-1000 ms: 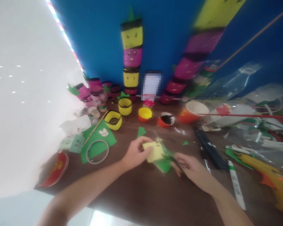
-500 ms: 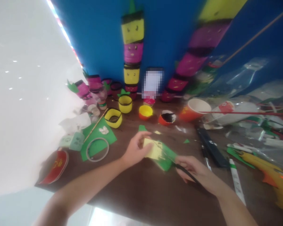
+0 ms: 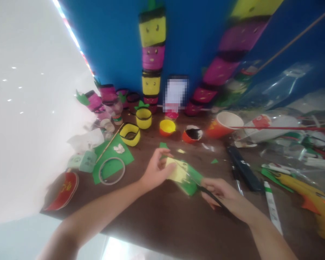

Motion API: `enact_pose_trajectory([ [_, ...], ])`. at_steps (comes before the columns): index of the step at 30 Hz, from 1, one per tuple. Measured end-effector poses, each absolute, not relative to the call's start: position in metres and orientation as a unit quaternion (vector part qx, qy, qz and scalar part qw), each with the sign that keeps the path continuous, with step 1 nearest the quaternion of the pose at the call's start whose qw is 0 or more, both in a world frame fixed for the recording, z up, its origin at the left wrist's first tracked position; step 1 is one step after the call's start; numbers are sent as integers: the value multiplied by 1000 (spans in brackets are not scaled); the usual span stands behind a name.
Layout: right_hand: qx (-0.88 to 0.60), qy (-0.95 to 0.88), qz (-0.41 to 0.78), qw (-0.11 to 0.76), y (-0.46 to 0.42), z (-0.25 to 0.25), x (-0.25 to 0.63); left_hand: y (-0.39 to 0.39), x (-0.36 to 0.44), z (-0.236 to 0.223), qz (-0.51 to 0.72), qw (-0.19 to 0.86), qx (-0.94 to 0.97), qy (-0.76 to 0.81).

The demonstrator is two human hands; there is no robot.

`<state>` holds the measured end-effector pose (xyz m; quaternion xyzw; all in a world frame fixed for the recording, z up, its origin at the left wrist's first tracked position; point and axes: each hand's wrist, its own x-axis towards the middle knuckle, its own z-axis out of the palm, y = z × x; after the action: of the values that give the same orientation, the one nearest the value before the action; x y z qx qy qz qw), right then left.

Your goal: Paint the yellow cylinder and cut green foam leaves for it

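My left hand (image 3: 157,171) pinches a pale yellow paper (image 3: 175,174) between thumb and fingers, near the middle of the table. Dark drawn marks show near the paper's upper right corner. Under or behind it lies a green sheet (image 3: 189,189); I cannot tell whether the left hand grips that too. Closed around black-handled scissors (image 3: 210,195), my right hand (image 3: 220,190) points the blades leftward over the yellow paper. The blades cross its marked right side, and blur hides whether they are apart.
Paint cups, one yellow (image 3: 167,127) and one black (image 3: 192,134), stand beyond my hands. On the left are a tape ring (image 3: 112,171) and green sheet (image 3: 128,156). A marker (image 3: 272,207), black case (image 3: 245,169) and yellow glue gun (image 3: 300,187) lie right.
The scene sits slightly higher in the picture on the far side. Both hands, the papers and the scissors keep almost the same place; my grips look unchanged.
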<state>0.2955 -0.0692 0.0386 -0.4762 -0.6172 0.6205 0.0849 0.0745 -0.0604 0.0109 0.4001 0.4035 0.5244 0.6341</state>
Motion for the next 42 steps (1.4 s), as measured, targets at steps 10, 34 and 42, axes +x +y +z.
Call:
enact_pose_trajectory([
  [10,-481,-616,619,82,-69,43,292,-59,74,9,536,636,399,386],
  [34,-488,-611,617,89,-69,41,290,-57,73,13,524,652,349,423],
  [42,-485,-608,622,95,-68,45,289,-56,71,14,528,657,358,401],
])
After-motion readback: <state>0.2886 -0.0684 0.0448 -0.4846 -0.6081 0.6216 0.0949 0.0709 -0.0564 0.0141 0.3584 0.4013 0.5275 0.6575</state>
